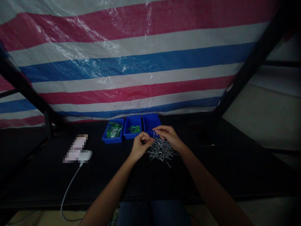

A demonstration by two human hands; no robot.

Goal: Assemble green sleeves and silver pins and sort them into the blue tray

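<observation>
Over a heap of thin silvery metal pins [162, 150], my two hands are close together, fingertips almost touching. My right hand [169, 135] is closed in a pinch, with a slim shiny metal pin [154, 134] at its fingertips. My left hand [141, 145] also pinches with thumb and forefinger at the heap's left edge, near the lower end of that pin. What sits between the left fingertips is too small and dim to make out. Just behind the hands stands a right-hand blue bin [151, 116], partly covered by my right fingers.
A middle blue bin [133, 118] holds small green pieces [134, 129]; a left one [103, 138] holds green bagged items [114, 129]. At left lie a blurred pink object and a white plug [88, 155] with cable. A dark flat device [202, 136] lies right. Striped sheeting [141, 69] hangs behind.
</observation>
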